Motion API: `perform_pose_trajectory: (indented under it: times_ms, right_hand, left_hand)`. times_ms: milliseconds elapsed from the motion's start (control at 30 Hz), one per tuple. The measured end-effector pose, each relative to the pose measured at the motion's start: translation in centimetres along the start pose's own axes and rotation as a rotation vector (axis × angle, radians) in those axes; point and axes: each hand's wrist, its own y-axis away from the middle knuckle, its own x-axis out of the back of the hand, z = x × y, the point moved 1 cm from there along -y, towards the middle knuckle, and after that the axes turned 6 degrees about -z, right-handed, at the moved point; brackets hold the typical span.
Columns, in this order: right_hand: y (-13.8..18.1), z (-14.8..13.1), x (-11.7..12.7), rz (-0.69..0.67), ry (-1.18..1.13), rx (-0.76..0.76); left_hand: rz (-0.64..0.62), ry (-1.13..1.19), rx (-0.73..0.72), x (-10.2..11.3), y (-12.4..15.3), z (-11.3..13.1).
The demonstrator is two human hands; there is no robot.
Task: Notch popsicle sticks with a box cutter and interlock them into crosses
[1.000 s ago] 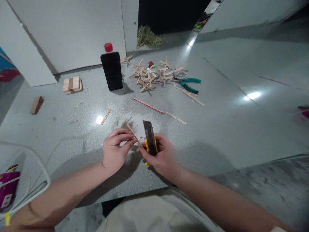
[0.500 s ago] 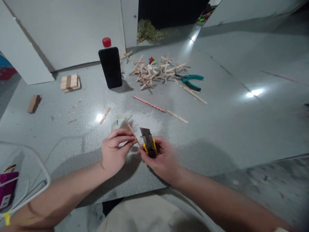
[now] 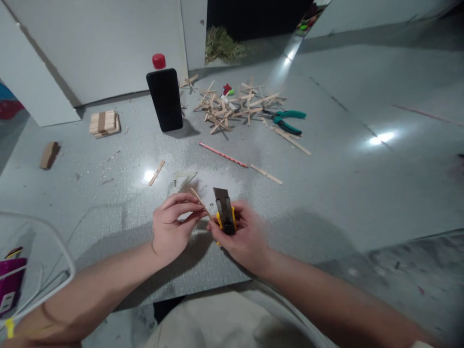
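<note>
- the left hand (image 3: 174, 224) pinches a thin wooden stick (image 3: 197, 196) between thumb and fingers, the stick slanting with its far end up and to the left.
- the right hand (image 3: 246, 237) is closed around a yellow and black utility knife (image 3: 225, 212), the wide blade standing out and pointing away from the person; its thumb is at the near end of the same stick.
- the two hands are close together above the near part of the grey table (image 3: 326, 188), with the stick bridging them.
- just beyond the left hand lies a clear set square (image 3: 175, 180); left of it, a short flat stick (image 3: 157, 173) rests beside a bright reflection.
- farther out, a red patterned pencil (image 3: 224, 155) lies aslant, a loose pale stick (image 3: 266, 174) near its tip.
- past the pencil is a tangled heap of crossed sticks (image 3: 219, 116), a small red piece (image 3: 227, 89) among them; teal-handled pliers (image 3: 289, 115) lie at its right edge.
- left of the heap a black phone (image 3: 165, 100) stands upright, a red cap (image 3: 158, 61) showing above it.
- on the far left are a banded bundle of sticks (image 3: 103, 123) and a small brown block (image 3: 49, 155).
</note>
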Motion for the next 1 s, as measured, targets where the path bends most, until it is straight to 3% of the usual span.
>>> perform_pose_trajectory:
  times_ms: [533,1000]
  right_hand:
    - [0.44,0.56,0.16,-0.013,0.066,-0.012]
    - [0.14,-0.11,0.24,-0.029,0.057,-0.018]
  left_hand:
    - [-0.06,0.106,0.027,0.13,-0.54,-0.19]
    - [-0.094,0.043,0.017,0.14,-0.42,0.39]
